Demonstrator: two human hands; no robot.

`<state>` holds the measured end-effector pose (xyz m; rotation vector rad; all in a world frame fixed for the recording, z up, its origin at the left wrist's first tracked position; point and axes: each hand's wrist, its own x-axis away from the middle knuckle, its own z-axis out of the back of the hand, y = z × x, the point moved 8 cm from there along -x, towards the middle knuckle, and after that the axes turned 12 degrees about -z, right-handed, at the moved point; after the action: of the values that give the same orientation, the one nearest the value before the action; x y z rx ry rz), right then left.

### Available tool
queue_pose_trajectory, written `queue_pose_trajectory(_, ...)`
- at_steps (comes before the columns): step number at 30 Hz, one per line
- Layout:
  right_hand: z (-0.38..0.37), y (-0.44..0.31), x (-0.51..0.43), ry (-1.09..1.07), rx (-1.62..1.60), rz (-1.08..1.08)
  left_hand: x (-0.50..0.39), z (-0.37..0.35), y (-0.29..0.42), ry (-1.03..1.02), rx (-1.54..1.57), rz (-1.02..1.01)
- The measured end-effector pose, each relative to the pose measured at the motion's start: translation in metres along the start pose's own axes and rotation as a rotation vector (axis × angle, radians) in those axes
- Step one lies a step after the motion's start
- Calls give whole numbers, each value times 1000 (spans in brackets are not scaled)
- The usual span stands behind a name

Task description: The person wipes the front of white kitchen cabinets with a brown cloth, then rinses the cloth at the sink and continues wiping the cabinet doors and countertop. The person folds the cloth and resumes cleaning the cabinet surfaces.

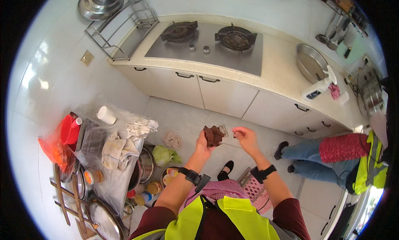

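My left hand (203, 146) holds a crumpled dark brown cloth (213, 136) in front of me, above the tiled floor. To its right, my right hand (245, 137) is raised apart from the cloth, with its thumb and fingertips together on a small dark piece that is too small to name. Beyond both hands stands the counter with a two-burner gas hob (209, 56). A head of cabbage (164, 155) and a crumpled pale rag (172, 140) lie on the floor to the left of my hands.
At left, a plastic-covered table (109, 187) bears cloths, a paper cup (106, 115) and a red container (68, 130). Pots and jars crowd the floor beside it. A person (330, 159) stands at right by the counter, which holds a metal basin (310, 62) and a spray bottle (318, 87).
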<state>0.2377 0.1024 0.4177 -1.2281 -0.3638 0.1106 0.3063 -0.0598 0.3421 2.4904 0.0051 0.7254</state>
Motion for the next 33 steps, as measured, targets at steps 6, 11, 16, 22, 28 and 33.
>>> queue_pose_trajectory(6, 96, 47, -41, 87, -71, -78, -30, -27, 20, -140, -41, -104)
queue_pose_trajectory(11, 123, 66, -56, 121, -190, -225, -45, -71, 0, -40, -12, -48)
queue_pose_trajectory(16, 75, 54, -50, -126, -686, -446, -60, -128, -48, -29, -177, -21)
queue_pose_trajectory(22, 72, 31, -61, -37, -446, -279, -73, -135, -59, -66, -566, 23)
queue_pose_trajectory(28, 84, 23, -78, 155, -464, -238, -98, -113, -39, -86, -531, 67)
queue_pose_trajectory(33, 65, -27, -101, 256, -452, -145, -143, -51, -10, -68, -591, 122)
